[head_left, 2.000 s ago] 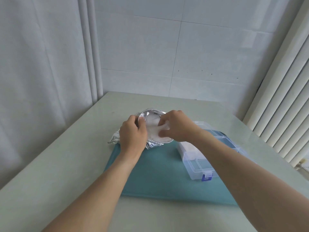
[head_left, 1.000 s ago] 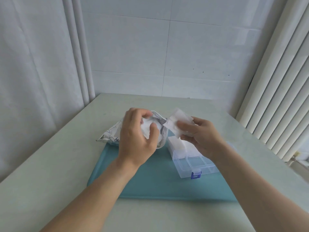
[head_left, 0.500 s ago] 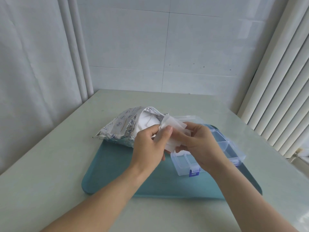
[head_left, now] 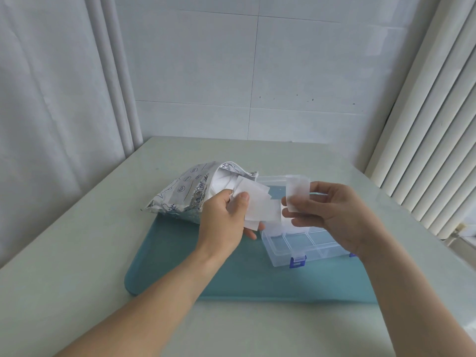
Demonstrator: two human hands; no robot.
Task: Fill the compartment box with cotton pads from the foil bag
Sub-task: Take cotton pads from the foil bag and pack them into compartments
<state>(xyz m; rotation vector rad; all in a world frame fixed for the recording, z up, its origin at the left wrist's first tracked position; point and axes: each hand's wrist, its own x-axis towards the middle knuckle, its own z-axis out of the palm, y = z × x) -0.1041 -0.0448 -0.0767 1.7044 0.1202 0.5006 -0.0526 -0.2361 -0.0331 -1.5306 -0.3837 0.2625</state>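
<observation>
A silver foil bag (head_left: 184, 194) lies open on the far left of the teal mat (head_left: 231, 274), white cotton pads showing in its mouth. My left hand (head_left: 224, 222) pinches a small fanned stack of square cotton pads (head_left: 257, 204) above the mat. My right hand (head_left: 332, 210) pinches a single cotton pad (head_left: 297, 190) upright, held over the clear compartment box (head_left: 304, 243). The box stands open with blue latches at its front; white pads show in a far compartment, the near compartments look bare.
The mat lies on a pale table (head_left: 77, 253). A white curtain (head_left: 51, 99) hangs at the left, a tiled wall stands behind, and vertical blinds (head_left: 438, 124) close off the right side.
My right hand pulled pads out of the bag, then both hands met. Now the hands are apart: the left keeps the stack, the right holds one pad over the box.
</observation>
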